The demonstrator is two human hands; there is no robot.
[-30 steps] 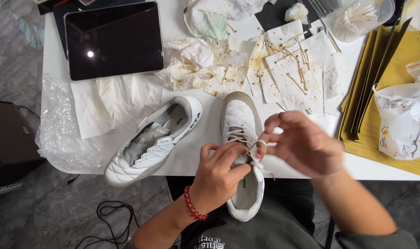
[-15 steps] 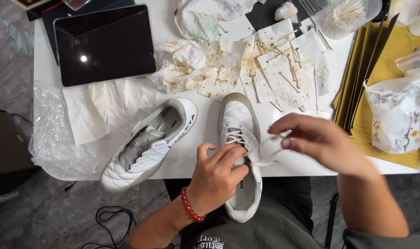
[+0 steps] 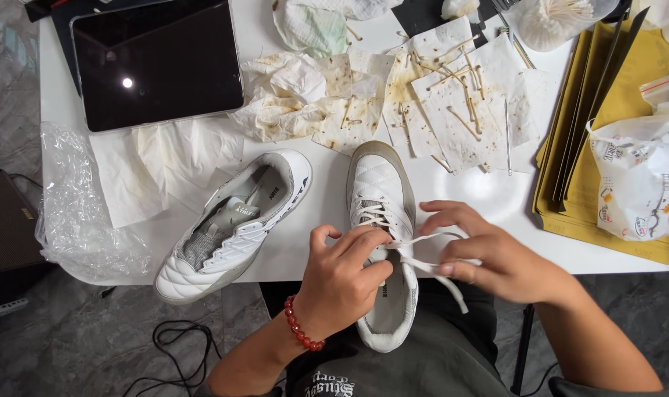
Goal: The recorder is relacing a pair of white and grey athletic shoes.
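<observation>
Left hand (image 3: 342, 283) pinches the white lace (image 3: 423, 254) over the tongue of the white shoe (image 3: 382, 242) hanging off the white surface (image 3: 489, 202) edge; my right hand (image 3: 489, 254) grips the lace's loose end; a second shoe (image 3: 231, 228) lies just beside; a dark tablet (image 3: 158, 62) sits beyond.

Dark tablet (image 3: 156, 62) lay upper left. Stained tissues (image 3: 305, 103) and used cotton swabs (image 3: 459, 110) filled top centre. Second white sneaker (image 3: 235, 224) sat centre-left, unlaced. Yellow envelopes (image 3: 614, 147) stacked right. Clear plastic wrap (image 3: 73, 213) hung left.
</observation>
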